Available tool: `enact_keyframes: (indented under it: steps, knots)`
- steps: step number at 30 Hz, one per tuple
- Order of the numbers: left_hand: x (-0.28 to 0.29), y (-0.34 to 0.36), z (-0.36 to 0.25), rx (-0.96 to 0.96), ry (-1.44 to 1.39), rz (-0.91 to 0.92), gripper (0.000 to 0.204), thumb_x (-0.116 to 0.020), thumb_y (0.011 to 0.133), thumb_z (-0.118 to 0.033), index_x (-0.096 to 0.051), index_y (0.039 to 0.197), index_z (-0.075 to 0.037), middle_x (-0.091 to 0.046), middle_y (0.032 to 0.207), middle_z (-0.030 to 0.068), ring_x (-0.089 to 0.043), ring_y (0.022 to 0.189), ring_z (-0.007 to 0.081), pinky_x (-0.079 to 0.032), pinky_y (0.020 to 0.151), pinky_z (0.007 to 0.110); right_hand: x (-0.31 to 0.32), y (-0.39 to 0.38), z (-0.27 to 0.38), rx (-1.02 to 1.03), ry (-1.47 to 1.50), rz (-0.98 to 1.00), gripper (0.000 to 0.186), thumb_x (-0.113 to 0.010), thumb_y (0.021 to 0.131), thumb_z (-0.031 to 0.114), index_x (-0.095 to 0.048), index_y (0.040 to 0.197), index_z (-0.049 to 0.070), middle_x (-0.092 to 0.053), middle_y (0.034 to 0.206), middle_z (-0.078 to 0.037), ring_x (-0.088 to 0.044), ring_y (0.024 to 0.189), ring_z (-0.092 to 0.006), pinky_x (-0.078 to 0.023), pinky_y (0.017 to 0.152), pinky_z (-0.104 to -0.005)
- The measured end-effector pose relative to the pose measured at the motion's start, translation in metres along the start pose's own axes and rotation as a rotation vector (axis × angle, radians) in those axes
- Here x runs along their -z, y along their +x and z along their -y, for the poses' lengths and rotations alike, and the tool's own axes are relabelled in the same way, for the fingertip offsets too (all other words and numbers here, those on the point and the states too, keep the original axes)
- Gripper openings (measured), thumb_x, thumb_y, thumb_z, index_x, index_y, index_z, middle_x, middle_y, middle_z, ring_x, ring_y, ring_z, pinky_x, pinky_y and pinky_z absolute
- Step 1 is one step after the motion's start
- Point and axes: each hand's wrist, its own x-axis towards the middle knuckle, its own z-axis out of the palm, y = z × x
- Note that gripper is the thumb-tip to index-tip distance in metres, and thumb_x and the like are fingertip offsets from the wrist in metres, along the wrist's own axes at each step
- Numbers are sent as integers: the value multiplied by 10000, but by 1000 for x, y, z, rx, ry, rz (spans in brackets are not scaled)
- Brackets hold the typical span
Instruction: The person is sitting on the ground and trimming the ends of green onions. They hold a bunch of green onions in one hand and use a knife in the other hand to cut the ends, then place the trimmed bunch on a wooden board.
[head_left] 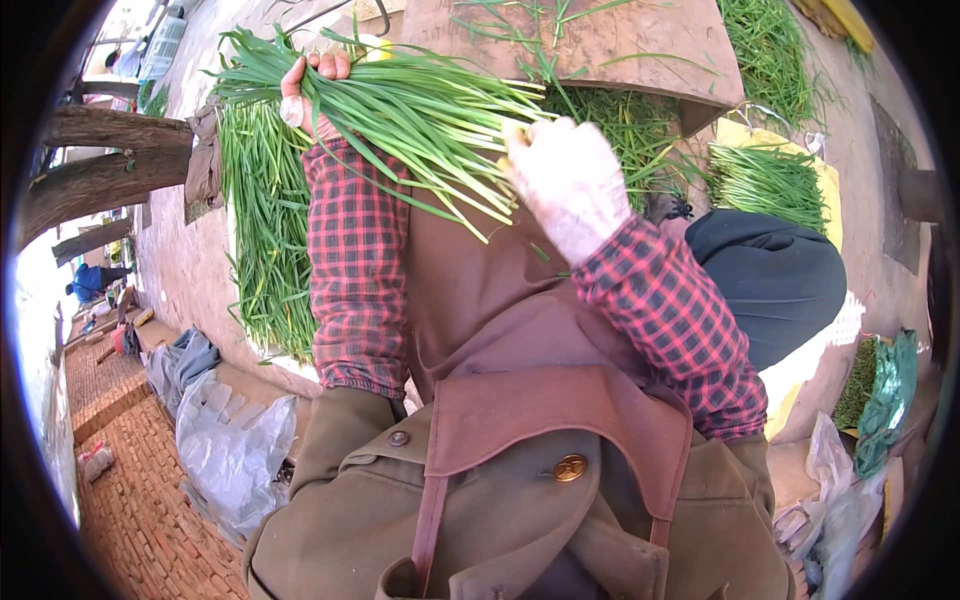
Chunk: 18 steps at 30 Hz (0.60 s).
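A loose bunch of garlic chives [420, 112] lies across in front of me, its green leaf tips at the left and its pale stem ends at the right. My left hand [318, 82] is wrapped round the leafy part, with tape or a wrap on one finger. At the pale ends, my right hand [572, 180] is closed, its fingertips pinching at the stems. A few stems hang lower than the rest, over my brown apron [470, 270]. What exactly lies between the right fingertips is partly hidden by the hand.
A long heap of chives [265, 220] lies at my left. Ahead stands a low wooden board [630, 50] with scattered leaves on it. At the right, a neat bundle of chives [765, 185] rests on yellow sheeting. Wooden legs [110, 165] and plastic bags [235, 450] are at the left.
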Motion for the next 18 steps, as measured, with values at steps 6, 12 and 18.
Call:
enact_keyframes:
  steps: [6,12,18]
  knots:
    - [3,0,0,-27,-25,22,183,-557,840,-203,-536,781,-31,-516,661,88,-479,650,219,-427,629,309,10,3,0,130,152,-104,172,-575,777,95,-605,931,26,-558,773,-78,-555,743,-241,-437,652,-363]
    - [-6,-4,2,-78,70,-60,199,-558,844,-220,-592,790,-31,-577,702,107,-506,687,244,-456,671,319,12,-5,61,64,210,-9,64,-567,794,115,-594,831,70,-492,698,-53,-532,651,-200,-429,575,-340]
    - [13,2,-1,-17,39,-19,201,-542,858,-219,-592,781,-40,-587,695,97,-524,705,248,-467,683,333,-14,-14,71,-21,337,-11,49,-614,811,148,-607,831,104,-506,730,-47,-564,679,-199,-466,589,-331]
